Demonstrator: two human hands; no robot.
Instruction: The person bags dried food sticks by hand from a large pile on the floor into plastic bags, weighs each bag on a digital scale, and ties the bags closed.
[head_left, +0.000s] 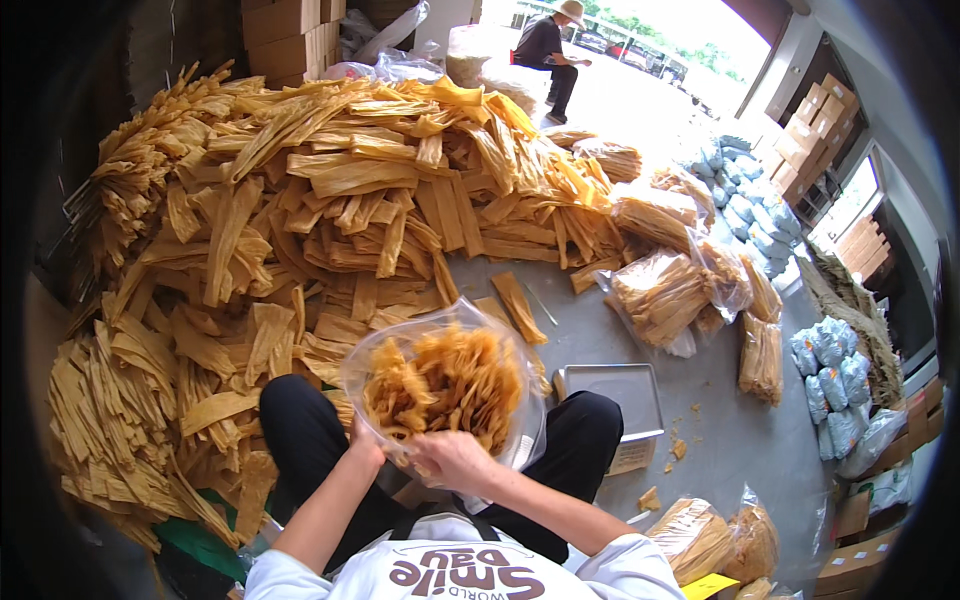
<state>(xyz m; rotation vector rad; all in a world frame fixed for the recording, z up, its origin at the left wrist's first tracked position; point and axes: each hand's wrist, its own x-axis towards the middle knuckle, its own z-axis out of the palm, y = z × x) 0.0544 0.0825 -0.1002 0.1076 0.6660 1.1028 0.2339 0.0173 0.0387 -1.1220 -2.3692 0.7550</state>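
Note:
An upright clear plastic bag (531, 375) stands between the knees, its mouth wide and facing up. Dried yellow-brown sheets or sticks, like dried tofu skin (450, 375), fill it, their ruffled ends showing. My left hand (365, 448) grips the near left side of the bag. At the near rim, my right hand (454, 459) has its fingers curled at the bag's edge and the ends of the sheets; whether it pinches plastic, a sheet or both cannot be told. A large heap of loose flat strips (360, 172) lies ahead and to the left.
A grey tray on a digital-scale-like base (611, 397) stands by the right knee. Filled clear bags (660, 292) lie ahead right, others (694, 536) near right. Light-blue packages (832, 360) and cardboard boxes (806, 135) are stacked at right. A seated person (547, 52) is in the background.

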